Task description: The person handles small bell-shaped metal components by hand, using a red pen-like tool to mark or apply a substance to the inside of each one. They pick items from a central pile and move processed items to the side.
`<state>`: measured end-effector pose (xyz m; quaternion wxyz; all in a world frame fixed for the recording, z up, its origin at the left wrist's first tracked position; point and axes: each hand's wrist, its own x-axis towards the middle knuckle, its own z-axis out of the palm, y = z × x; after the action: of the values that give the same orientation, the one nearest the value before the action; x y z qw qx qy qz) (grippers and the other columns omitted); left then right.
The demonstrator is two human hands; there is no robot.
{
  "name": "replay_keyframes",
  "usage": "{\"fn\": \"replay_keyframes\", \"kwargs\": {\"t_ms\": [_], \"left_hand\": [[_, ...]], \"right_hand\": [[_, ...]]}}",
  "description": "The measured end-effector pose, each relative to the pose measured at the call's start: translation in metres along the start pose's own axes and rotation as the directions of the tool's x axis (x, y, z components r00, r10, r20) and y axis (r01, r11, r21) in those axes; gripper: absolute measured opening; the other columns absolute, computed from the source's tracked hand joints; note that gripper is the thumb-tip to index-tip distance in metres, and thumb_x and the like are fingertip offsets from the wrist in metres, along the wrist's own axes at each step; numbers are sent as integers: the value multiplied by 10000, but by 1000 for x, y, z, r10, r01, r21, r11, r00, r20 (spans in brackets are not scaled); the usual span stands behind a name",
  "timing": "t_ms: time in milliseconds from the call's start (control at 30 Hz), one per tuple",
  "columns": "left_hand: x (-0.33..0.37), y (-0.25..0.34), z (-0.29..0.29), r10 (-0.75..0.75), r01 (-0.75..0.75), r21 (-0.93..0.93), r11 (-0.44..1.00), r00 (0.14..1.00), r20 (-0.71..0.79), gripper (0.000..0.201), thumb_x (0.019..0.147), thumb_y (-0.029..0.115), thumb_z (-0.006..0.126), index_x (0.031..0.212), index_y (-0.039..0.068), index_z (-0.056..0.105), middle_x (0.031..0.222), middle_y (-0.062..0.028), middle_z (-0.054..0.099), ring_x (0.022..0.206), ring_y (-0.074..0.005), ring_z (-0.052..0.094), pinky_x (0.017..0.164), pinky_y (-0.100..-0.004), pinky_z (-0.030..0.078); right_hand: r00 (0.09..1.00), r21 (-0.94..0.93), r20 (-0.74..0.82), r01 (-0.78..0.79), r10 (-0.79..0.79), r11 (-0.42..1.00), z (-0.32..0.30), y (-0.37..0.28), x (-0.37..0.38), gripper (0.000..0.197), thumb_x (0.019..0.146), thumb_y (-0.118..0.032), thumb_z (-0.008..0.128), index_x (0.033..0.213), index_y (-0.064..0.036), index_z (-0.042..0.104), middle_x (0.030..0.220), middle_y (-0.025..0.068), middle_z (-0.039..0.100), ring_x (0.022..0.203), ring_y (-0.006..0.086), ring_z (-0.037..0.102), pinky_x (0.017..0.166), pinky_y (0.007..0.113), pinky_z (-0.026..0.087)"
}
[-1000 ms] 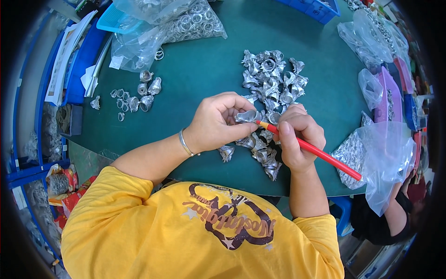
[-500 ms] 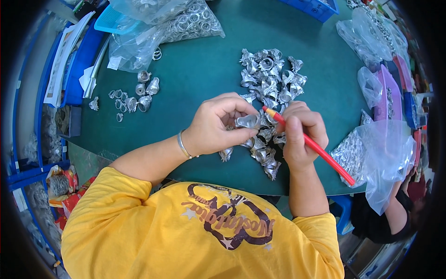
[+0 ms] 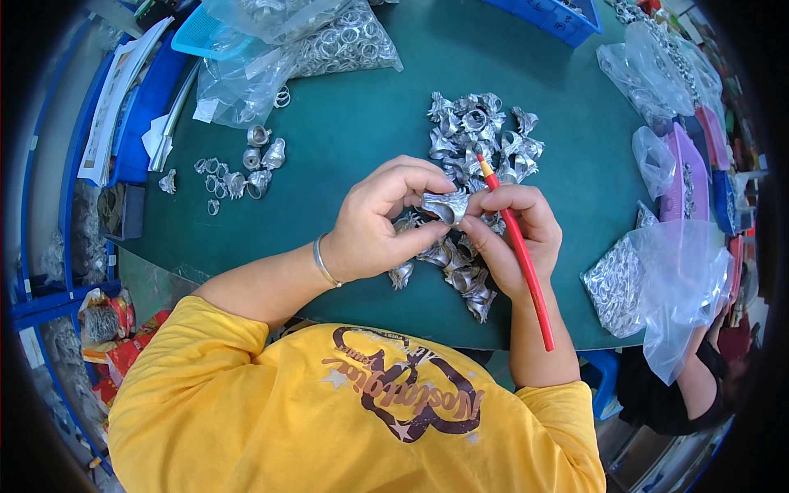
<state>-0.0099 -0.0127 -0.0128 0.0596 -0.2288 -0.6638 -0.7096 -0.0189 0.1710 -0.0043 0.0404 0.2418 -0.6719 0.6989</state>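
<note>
My left hand point(image 3: 368, 223) pinches a chunky silver-coloured metal ring point(image 3: 446, 207) between thumb and fingers. Thumb and fingertips of my right hand point(image 3: 519, 234) meet the ring's other side. That same hand carries a red pencil point(image 3: 527, 271), tucked along the fingers with its yellowish tapered end up and away from the ring. Beneath and beyond both hands spreads a pile of similar rings point(image 3: 475, 122), partly hidden by my fingers. Further left on the green table point(image 3: 353, 107) lies a smaller group of loose rings point(image 3: 257, 182).
Clear bags of rings point(image 3: 349, 41) lie at the far left beside a light-blue basket point(image 3: 205, 34). A blue bin point(image 3: 552, 18) stands at the far edge. On the right are a purple basket point(image 3: 684, 177) and a bag of metal pieces point(image 3: 616, 283). Another person's arm point(image 3: 700, 378) shows at lower right.
My right hand has shifted slightly left, its fingertips now at the ring. The pencil has swung steeper, its tip away from the ring, and the ring has been turned.
</note>
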Motion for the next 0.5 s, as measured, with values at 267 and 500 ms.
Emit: {"fn": "replay_keyframes", "kwargs": {"t_ms": [267,500], "left_hand": [[-1,1,-6,-103,106,-57,993,994,47,210,811,-89,609,1011,-27,594,1094,-138,556,976,-166,581,791,-247,491],[1,-1,-5,21,-21,85,996,1000,0,151,778,-60,663,917,-7,643,1031,-115,603,902,-157,613,740,-248,517]], "right_hand": [[995,13,-80,54,-53,998,3,-2,-1,256,769,126,605,978,-7,542,897,83,627,834,137,616,748,251,494],[967,-130,-242,43,-74,991,-1,0,1,224,796,118,544,991,10,525,896,94,635,816,131,606,734,239,477]]}}
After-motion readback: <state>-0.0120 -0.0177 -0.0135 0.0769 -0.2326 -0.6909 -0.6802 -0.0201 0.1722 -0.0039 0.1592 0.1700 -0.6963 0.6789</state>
